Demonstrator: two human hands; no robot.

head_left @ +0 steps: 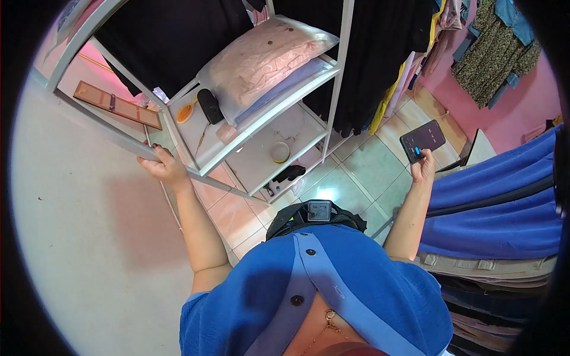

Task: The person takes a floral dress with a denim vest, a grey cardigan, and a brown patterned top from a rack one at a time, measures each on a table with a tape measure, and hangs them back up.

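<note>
Your left hand (159, 166) was closed around a rail of the white rack (196, 133), with the grip clamped on the metal at the rack's near corner and the fingers curled over the top. Your right hand (423, 169) was raised at your right side. Its grip was clamped on a dark phone (423, 141), held by the lower edge with the thumb resting on the lit screen. The phone stood in the air above the tiled floor (368, 163), well apart from the rack.

On the rack's upper shelf lay a plastic-wrapped pillow (261, 59). Beside it lay a black object (209, 105), and beside that an orange hairbrush (186, 111). The lower shelf carried a small round item (279, 152) and something black (289, 173) near its front edge; I could not tell what either was. Black garments (380, 53) hung behind the rack. Folded blue fabric (493, 202) was stacked just beside your right forearm.
</note>
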